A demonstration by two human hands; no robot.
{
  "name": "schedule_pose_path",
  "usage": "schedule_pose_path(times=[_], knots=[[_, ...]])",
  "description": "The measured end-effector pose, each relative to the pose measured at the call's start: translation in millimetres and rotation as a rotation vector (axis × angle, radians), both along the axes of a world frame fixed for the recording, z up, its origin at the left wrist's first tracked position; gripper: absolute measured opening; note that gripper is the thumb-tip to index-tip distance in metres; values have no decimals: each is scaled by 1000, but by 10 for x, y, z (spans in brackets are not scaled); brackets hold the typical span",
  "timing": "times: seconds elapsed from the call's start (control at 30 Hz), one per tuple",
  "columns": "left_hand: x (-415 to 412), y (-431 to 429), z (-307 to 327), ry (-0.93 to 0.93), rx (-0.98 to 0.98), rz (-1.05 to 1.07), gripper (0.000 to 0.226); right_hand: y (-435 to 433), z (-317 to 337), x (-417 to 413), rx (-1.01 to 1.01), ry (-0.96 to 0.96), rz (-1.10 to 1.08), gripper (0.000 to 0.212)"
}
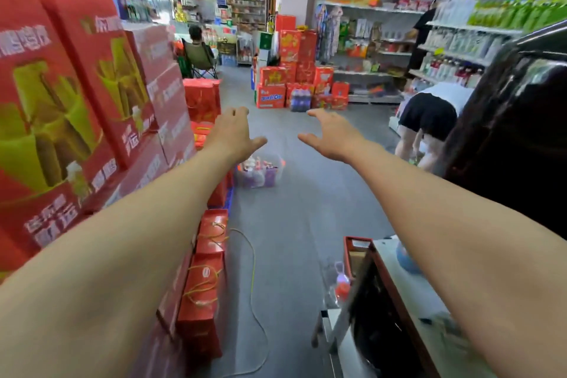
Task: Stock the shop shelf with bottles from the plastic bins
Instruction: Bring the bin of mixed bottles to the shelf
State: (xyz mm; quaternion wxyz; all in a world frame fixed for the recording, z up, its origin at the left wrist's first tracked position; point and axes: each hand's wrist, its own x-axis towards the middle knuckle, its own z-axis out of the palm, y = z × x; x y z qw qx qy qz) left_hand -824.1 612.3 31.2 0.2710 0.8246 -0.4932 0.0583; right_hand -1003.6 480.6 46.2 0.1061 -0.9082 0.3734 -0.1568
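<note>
l hand (234, 132) spread, empty | r hand (333, 135) spread, empty | bin (259, 170) on floor past both

Head-height, forward-down along shop aisle (294, 224)

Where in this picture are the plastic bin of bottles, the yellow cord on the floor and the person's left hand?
plastic bin (277, 163): head view, its right wall.
yellow cord (252, 273): head view, its middle stretch.
left hand (233, 132): head view, back of the hand.
</note>
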Motion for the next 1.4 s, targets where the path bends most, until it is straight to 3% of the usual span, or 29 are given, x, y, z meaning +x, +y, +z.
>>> schedule_pose_path(times=[0.4, 1.03, 1.4], knots=[[1846, -2255, 199, 62, 37, -11, 72, -2296, 155, 1818, 31, 9, -4, 71], [3794, -6097, 75, 86, 76, 146, 70, -6297, 39, 3981, -35, 136, 74, 68], [5768, -8002, -272, 94, 90, 166, 73, -8230, -214, 5826, -39, 135, 38, 69]])
